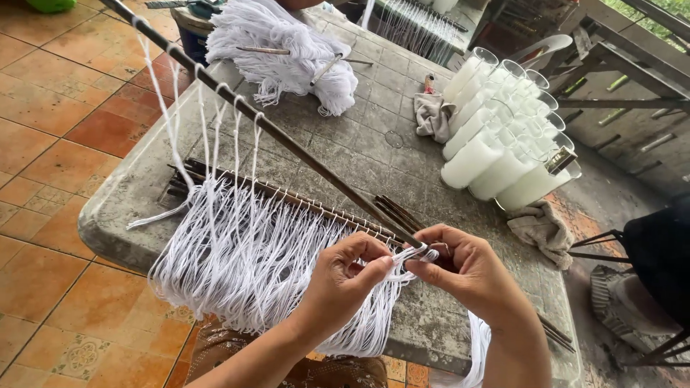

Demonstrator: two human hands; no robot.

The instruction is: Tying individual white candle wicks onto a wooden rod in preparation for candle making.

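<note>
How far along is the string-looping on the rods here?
Done: several rods on the table already carry full rows of white strings. In hand: the left hand and right hand pinch a string at the near end of the long rod. Left: that rod bears only a few loops.

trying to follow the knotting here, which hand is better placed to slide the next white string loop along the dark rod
Left, probably. The left hand sits beside the hanging white strings, while the right hand pinches the rod end, steadying it.

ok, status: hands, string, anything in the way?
Left hand and right hand pinch white string at the thin rod. Hanging strings close below, nothing blocking.
</note>
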